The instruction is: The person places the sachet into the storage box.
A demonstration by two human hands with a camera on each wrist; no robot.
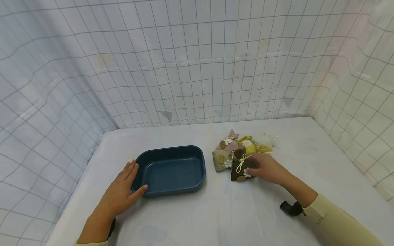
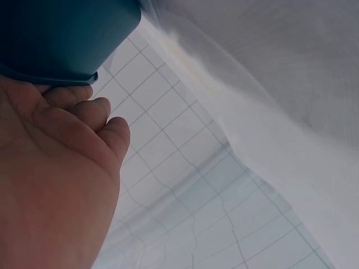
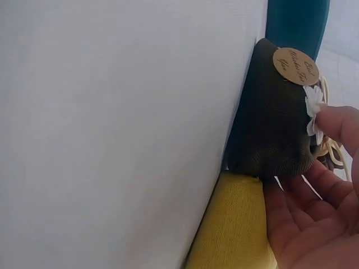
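Right hand point(image 1: 267, 168) on brown pouch point(image 1: 240, 167)

You can see cursive script on the round wooden tag point(image 3: 295, 65) of the brown pouch point(image 3: 272, 129), at two o'clock in the right wrist view; it's too small to read.

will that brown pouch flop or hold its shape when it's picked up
The brown pouch looks like soft woven cloth tied with cord, so it will probably sag a little. Its filled, rounded body suggests it won't roll. The rough fabric under the right hand should grip easily.
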